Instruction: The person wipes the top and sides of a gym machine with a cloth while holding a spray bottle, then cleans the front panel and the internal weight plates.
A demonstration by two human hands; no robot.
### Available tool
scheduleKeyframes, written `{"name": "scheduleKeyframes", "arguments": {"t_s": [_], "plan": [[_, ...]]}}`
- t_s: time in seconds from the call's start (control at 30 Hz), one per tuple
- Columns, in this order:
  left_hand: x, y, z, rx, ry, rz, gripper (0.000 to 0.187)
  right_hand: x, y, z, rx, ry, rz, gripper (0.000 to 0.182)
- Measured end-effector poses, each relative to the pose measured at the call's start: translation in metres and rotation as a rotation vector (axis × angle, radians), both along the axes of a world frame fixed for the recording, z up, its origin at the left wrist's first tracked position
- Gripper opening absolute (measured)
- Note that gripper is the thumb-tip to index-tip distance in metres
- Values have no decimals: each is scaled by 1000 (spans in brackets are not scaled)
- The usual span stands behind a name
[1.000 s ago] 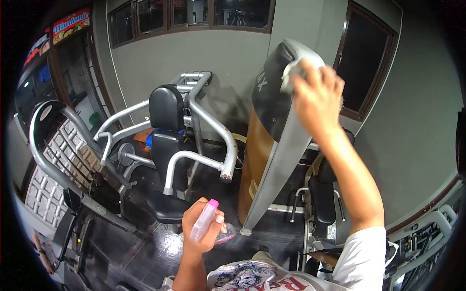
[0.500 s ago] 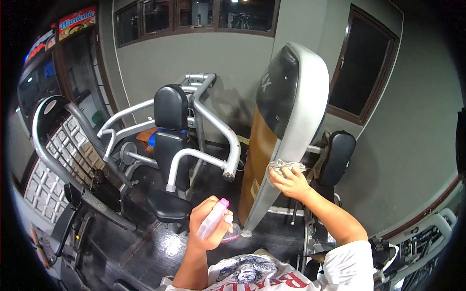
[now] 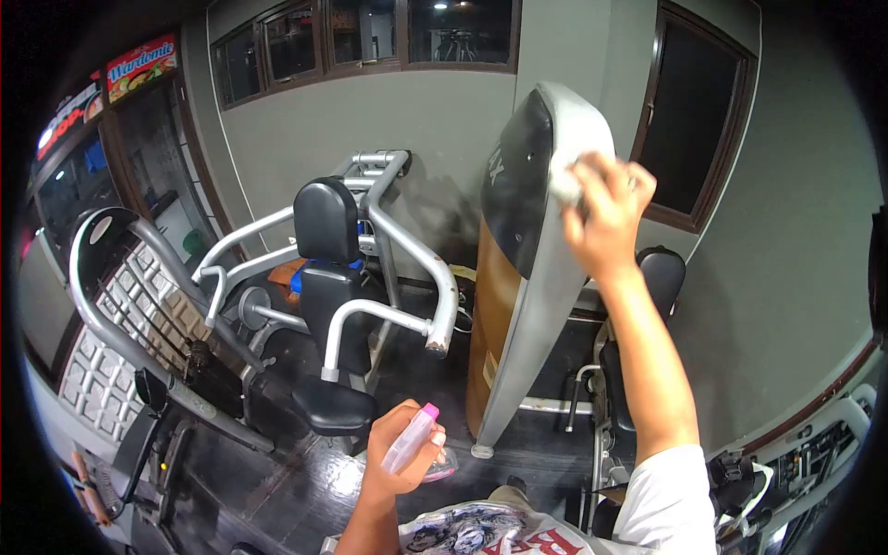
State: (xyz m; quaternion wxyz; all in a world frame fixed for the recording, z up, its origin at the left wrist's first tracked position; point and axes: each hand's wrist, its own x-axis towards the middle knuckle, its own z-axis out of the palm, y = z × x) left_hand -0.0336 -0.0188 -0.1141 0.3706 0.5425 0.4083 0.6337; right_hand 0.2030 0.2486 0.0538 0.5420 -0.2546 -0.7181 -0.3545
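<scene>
My left hand [image 3: 403, 448] is wrapped round a spray bottle [image 3: 412, 439] with a pink nozzle, held low in front of my shirt. Part of the clear bottle body shows below the fingers. High on the right, my right hand [image 3: 606, 208] presses a pale cloth [image 3: 566, 179] against the silver edge of a tall machine housing [image 3: 546, 305]. That hand is somewhat blurred, and its fingers cover much of the cloth. The housing has a black upper panel [image 3: 520, 162] and a brown lower panel [image 3: 495, 314].
A black-padded seat machine [image 3: 328, 305] with silver arms [image 3: 416, 240] stands left of the housing. Farther left is a curved silver frame [image 3: 83, 245] with a weight stack. Another padded machine [image 3: 661, 277] is behind my right arm. Windows [image 3: 365, 42] line the grey wall.
My right hand has moved up along the silver edge with the cloth, from about mid-height to near the top. My left hand still holds the spray bottle, slightly lower.
</scene>
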Motion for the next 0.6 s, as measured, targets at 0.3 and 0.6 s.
{"name": "scheduleKeyframes", "arguments": {"t_s": [0.3,0.6], "plan": [[-4,0,4,63,-19,-44,5,15,-33,-229,5,-416,-95,28],[3,8,6,39,-4,-56,5,-7,-4,-2,158,6,-223,42]]}}
